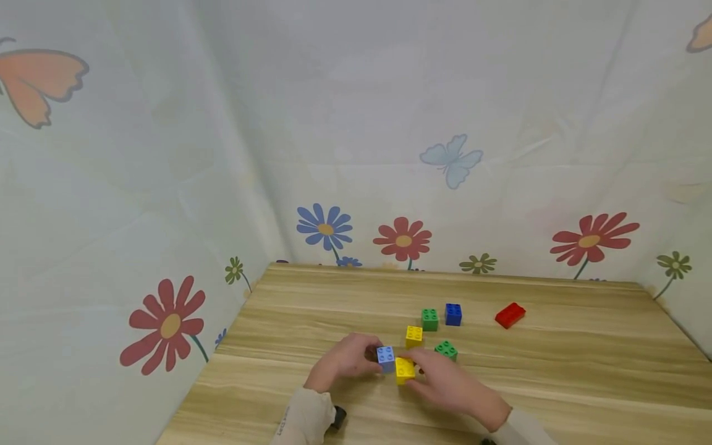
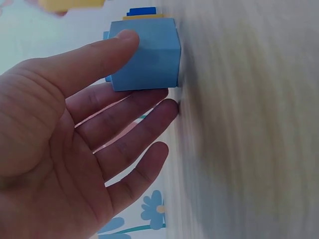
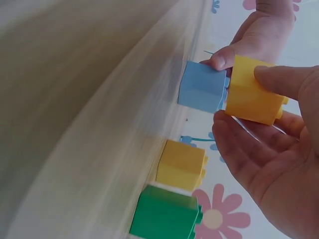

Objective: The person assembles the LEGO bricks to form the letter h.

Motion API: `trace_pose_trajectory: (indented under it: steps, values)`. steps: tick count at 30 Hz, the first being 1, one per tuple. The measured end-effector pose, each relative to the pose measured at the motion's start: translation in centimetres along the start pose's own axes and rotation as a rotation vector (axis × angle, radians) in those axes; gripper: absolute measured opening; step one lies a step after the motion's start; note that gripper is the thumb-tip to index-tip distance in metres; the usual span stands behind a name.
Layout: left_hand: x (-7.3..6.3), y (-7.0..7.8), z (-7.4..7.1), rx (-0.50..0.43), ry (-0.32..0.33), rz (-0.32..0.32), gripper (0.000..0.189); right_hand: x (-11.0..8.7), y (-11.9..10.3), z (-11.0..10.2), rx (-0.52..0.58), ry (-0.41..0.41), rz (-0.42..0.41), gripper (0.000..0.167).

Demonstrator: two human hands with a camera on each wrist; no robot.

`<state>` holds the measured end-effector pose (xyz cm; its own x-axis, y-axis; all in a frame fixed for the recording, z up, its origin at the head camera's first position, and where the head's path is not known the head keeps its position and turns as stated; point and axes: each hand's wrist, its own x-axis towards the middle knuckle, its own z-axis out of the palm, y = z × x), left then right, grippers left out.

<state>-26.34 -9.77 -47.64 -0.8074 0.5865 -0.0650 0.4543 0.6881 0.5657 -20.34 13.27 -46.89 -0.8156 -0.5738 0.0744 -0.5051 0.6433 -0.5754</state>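
Observation:
A light blue toy brick (image 1: 385, 359) stands on the wooden table, its studs facing up. My left hand (image 1: 351, 356) pinches it, with the thumb laid on one side in the left wrist view and the fingers behind. My right hand (image 1: 445, 378) grips a yellow brick (image 3: 251, 92) between thumb and fingers. In the right wrist view that yellow brick is off the table, close to the studs of the light blue one; whether they touch I cannot tell. Just beyond the hands sit a second yellow brick (image 1: 414, 335) and a green brick (image 1: 446, 350).
Farther back on the table (image 1: 334, 303) are another green brick (image 1: 429, 319) and a dark blue brick (image 1: 453, 314). A longer red brick (image 1: 510, 315) lies off to the right. White cloth (image 1: 356, 123) printed with flowers and butterflies hangs behind and beside the table.

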Motion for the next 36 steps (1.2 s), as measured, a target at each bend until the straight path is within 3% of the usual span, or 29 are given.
trace_pose_trajectory:
  steps: [7,18,26,36]
  values:
    - [-0.1,-0.1,0.2,0.027,0.024,0.013,0.026,1.7,-0.7,1.0,0.077,0.051,0.046,0.042]
    - [0.2,0.1,0.5,0.06,-0.001,0.028,0.018,3.0,-0.9,1.9,0.071,0.15,0.007,0.034]
    - [0.4,0.0,0.6,0.051,-0.008,0.014,0.024,3.6,-0.8,1.8,0.049,0.151,0.02,0.036]
    - [0.6,-0.3,0.4,0.055,-0.013,0.039,0.025,4.0,-0.5,1.4,0.022,0.14,-0.034,0.038]
